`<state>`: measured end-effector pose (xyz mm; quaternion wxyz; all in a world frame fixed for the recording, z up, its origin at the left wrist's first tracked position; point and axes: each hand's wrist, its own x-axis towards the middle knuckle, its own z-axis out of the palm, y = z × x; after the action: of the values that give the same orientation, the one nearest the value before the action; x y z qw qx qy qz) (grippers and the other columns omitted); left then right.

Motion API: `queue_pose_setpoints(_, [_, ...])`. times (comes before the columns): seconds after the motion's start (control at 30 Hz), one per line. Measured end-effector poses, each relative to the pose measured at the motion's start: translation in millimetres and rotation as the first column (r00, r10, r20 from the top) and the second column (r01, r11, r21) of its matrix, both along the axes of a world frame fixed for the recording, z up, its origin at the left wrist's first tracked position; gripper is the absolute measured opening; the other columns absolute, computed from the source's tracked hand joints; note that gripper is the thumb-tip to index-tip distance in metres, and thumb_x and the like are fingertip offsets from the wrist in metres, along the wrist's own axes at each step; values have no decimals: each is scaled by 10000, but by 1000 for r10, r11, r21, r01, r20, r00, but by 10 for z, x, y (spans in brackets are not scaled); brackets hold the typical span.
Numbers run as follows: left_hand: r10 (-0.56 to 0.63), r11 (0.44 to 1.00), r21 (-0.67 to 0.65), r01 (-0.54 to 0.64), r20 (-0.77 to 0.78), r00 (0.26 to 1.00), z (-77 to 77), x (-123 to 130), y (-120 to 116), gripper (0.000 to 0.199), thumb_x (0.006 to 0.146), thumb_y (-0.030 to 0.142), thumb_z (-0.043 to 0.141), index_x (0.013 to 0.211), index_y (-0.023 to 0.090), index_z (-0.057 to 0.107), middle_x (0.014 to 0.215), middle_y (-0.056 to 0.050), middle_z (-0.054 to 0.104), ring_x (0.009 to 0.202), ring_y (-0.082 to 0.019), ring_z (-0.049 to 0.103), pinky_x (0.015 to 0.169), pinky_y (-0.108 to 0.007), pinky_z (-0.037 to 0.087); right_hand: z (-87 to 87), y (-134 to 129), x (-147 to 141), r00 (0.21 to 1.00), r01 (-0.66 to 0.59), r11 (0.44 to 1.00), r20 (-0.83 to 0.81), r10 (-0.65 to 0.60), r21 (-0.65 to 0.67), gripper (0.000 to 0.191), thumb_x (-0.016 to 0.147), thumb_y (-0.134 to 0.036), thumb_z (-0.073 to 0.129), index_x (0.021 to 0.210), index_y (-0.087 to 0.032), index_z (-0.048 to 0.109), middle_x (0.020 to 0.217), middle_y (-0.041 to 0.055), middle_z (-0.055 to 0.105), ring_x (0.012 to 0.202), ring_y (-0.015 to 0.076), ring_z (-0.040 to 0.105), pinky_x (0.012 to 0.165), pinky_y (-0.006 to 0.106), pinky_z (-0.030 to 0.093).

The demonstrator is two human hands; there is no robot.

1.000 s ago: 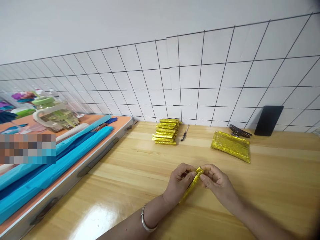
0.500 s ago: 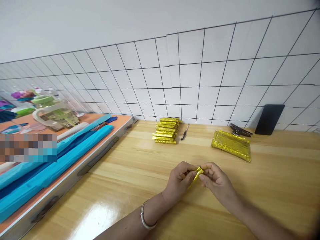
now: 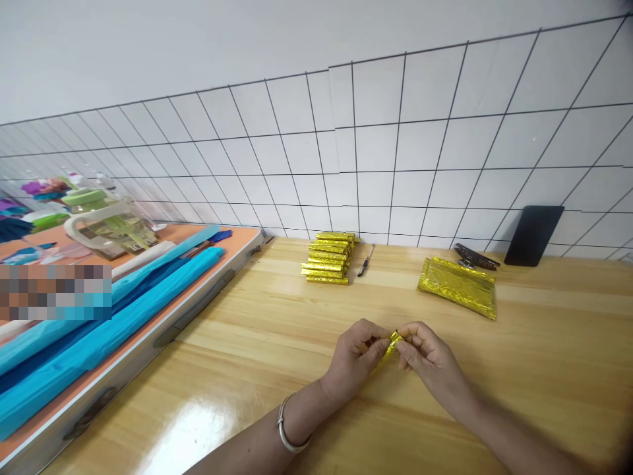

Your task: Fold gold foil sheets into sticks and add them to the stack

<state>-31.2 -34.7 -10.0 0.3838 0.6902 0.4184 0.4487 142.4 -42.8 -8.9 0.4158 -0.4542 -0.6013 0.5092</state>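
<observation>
A narrow piece of shiny gold foil [image 3: 393, 343] slants between my fingertips above the wooden table. My left hand [image 3: 357, 353] pinches it from the left side, thumb and fingers closed. From the right, my right hand [image 3: 428, 356] pinches its upper end between thumb and forefinger. The foil's lower part is partly hidden by my left thumb. Farther back lies a stack of gold foil rolls [image 3: 330, 258]. Off to the right rests a flat stack of gold foil sheets [image 3: 457, 287].
A pen [image 3: 364, 262] lies beside the rolls. Behind the sheets is a black hair clip [image 3: 476, 257], and a black phone-like slab [image 3: 534, 236] leans on the tiled wall. On the left, an orange-topped board [image 3: 242, 237] bears blue paper rolls [image 3: 133, 313] and a green-lidded jug [image 3: 106, 221].
My right thumb and fingers have shifted slightly on the foil's upper end. My left hand stays almost where it was.
</observation>
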Motion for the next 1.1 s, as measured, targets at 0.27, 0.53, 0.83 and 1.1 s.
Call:
queue_pose_setpoints(0.27, [-51, 995, 78, 55, -55, 997, 48, -19, 0, 139, 858, 222, 521, 882, 175, 649, 800, -50, 589, 778, -146, 539, 716, -252, 429, -20, 3, 2, 1000, 8, 1000, -15, -8, -16, 271, 822, -462, 544, 898, -203, 515, 671, -24, 554, 600, 116, 524, 581, 251, 434])
queue_pose_setpoints(0.53, [-108, 979, 152, 135, -172, 979, 51, -31, 4, 235, 808, 193, 567, 1039, 194, 609, 933, -83, 579, 898, -184, 543, 775, -286, 454, -33, 27, 17, 998, -1, 1000, -56, 0, -27, 256, 827, -449, 547, 884, -203, 508, 677, -29, 552, 602, 109, 516, 572, 240, 427])
queue_pose_setpoints(0.83, [-133, 972, 155, 178, -262, 956, 10, -24, -1, 348, 748, 67, 533, 1072, 193, 550, 1011, -81, 583, 890, -166, 560, 743, -250, 457, -81, 52, 35, 999, 6, 999, -36, -8, -44, 251, 818, -439, 561, 885, -202, 514, 629, -36, 544, 592, 116, 515, 577, 250, 420])
queue_pose_setpoints(1.1, [-167, 949, 210, 235, -296, 940, 13, -80, 47, 367, 758, 57, 519, 1094, 201, 544, 1062, -82, 590, 931, -161, 573, 769, -246, 469, -68, 51, 22, 996, -2, 1000, -85, -1, -30, 271, 811, -404, 581, 979, -217, 481, 717, -31, 578, 609, 104, 515, 577, 247, 442])
